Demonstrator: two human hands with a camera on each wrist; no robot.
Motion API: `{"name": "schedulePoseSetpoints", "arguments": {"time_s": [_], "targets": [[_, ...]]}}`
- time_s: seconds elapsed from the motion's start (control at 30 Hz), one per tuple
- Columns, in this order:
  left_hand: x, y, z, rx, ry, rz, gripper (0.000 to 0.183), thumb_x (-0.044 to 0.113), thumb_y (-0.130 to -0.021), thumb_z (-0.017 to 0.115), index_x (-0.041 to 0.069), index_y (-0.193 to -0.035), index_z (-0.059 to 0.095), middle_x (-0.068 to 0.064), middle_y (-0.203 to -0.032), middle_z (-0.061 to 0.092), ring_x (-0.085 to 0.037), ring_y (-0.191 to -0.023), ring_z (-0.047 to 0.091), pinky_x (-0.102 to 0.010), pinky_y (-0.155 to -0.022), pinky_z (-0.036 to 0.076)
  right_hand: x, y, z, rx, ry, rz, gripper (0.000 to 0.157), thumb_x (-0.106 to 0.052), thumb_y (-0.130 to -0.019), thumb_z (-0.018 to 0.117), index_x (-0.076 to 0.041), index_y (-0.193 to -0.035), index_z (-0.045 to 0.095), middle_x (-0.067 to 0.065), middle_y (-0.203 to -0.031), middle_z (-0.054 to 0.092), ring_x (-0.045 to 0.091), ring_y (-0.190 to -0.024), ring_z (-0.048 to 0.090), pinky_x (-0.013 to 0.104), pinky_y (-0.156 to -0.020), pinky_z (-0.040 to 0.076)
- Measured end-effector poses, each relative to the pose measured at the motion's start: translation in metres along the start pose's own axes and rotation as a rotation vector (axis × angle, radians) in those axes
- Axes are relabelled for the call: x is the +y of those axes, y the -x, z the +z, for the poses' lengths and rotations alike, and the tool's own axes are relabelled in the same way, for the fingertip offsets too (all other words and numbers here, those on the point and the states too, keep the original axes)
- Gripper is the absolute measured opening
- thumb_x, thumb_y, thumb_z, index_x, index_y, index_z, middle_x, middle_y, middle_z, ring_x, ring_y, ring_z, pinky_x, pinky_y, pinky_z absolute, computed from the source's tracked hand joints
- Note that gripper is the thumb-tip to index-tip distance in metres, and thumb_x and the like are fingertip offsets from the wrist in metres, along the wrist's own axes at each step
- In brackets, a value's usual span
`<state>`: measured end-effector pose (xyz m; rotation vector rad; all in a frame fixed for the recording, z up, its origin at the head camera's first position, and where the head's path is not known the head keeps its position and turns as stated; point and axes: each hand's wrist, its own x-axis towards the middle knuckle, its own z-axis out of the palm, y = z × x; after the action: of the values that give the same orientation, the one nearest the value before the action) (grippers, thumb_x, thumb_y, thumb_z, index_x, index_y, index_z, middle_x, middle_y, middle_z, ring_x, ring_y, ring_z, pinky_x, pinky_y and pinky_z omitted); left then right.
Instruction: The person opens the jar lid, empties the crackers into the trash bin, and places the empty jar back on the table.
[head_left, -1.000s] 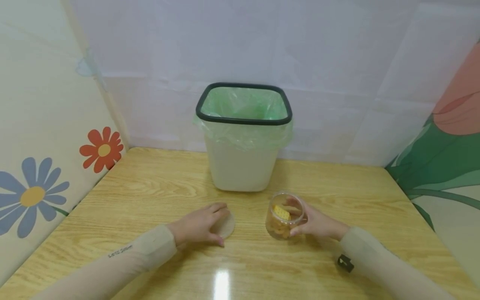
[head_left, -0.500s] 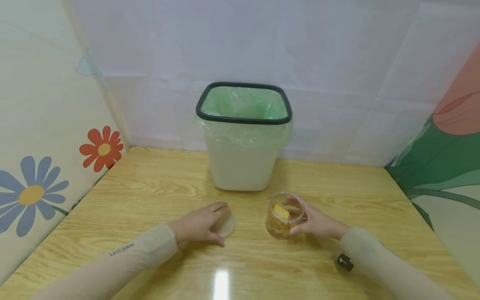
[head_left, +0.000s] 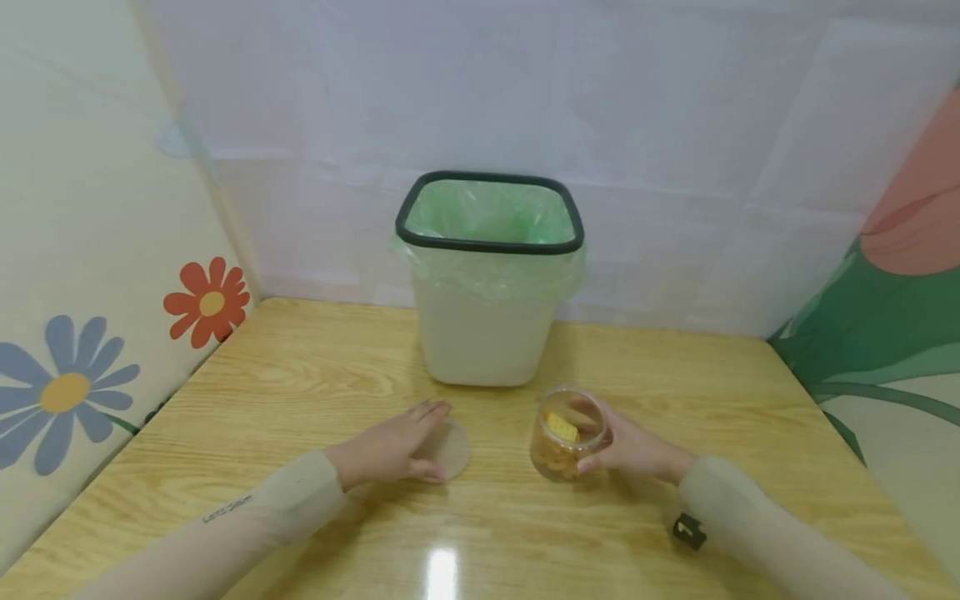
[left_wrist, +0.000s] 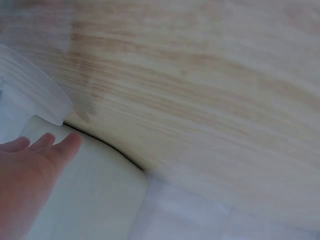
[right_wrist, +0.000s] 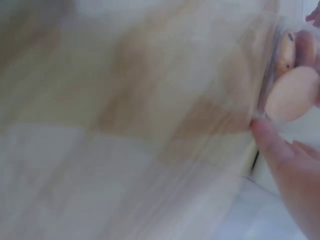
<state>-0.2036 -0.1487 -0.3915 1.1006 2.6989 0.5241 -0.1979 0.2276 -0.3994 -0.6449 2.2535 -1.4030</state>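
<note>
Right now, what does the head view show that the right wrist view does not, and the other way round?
Only the head view shows the round disc by the left hand, the bin's black rim and the red flower. Only the right wrist view shows clearly a pale oval piece through the side of the clear jar. Both share the jar, the right hand and the wooden table.

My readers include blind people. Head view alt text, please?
A person's right hand grips a clear jar of orange and yellow pieces on a wooden table, while the left hand lies at a pale round disc. Behind stands an off-white bin with a black rim and green liner.
</note>
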Motion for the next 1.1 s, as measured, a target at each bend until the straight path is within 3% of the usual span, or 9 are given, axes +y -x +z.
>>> {"name": "schedulePoseSetpoints", "arguments": {"time_s": [0.17,0.43,0.67,0.9,1.1], "targets": [[0.0,0.005,-0.002,0.009,0.066,-0.04,0.083,0.041,-0.094,0.067,-0.012,-0.148,0.032,-0.035,-0.152,0.035,-0.05,-0.141,0.035,-0.062,-0.116,0.031,-0.002,0.003,0.005,0.044,-0.018,-0.007,0.1,-0.013,-0.084,0.08,0.004,-0.156,0.012,0.032,-0.159,0.018,0.058,-0.14,0.031,0.065,-0.113,0.033],[-0.006,0.011,-0.003,0.058,0.108,-0.055,0.075,0.037,-0.098,0.062,-0.011,-0.149,0.033,-0.033,-0.152,0.037,-0.051,-0.141,0.036,-0.063,-0.115,0.031,-0.002,0.008,0.009,0.115,-0.036,-0.044,0.09,-0.011,-0.085,0.077,0.01,-0.151,0.019,0.036,-0.153,0.028,0.056,-0.13,0.046,0.056,-0.105,0.048],[-0.006,0.014,-0.003,0.1,0.217,-0.13,0.067,0.036,-0.101,0.059,-0.005,-0.15,0.037,-0.028,-0.154,0.038,-0.048,-0.143,0.035,-0.063,-0.117,0.03,-0.012,0.011,0.003,0.137,-0.038,-0.107,0.091,-0.007,-0.083,0.078,0.012,-0.15,0.02,0.038,-0.15,0.03,0.061,-0.133,0.038,0.058,-0.105,0.047],[-0.003,0.017,-0.005,0.18,0.24,-0.138,0.06,0.032,-0.101,0.06,-0.005,-0.145,0.043,-0.027,-0.148,0.047,-0.047,-0.138,0.043,-0.062,-0.114,0.035,-0.023,0.016,0.0,0.16,-0.032,-0.1,0.093,-0.006,-0.084,0.077,0.009,-0.153,0.016,0.036,-0.156,0.022,0.063,-0.137,0.029,0.05,-0.101,0.052],[-0.002,0.019,-0.009,0.189,0.28,-0.156,0.055,0.027,-0.102,0.059,-0.007,-0.143,0.046,-0.028,-0.146,0.049,-0.047,-0.137,0.044,-0.062,-0.113,0.036,-0.028,0.02,-0.001,0.214,0.006,-0.092,0.087,-0.006,-0.084,0.077,0.01,-0.15,0.022,0.036,-0.154,0.026,0.061,-0.138,0.029,0.056,-0.103,0.049]]}}
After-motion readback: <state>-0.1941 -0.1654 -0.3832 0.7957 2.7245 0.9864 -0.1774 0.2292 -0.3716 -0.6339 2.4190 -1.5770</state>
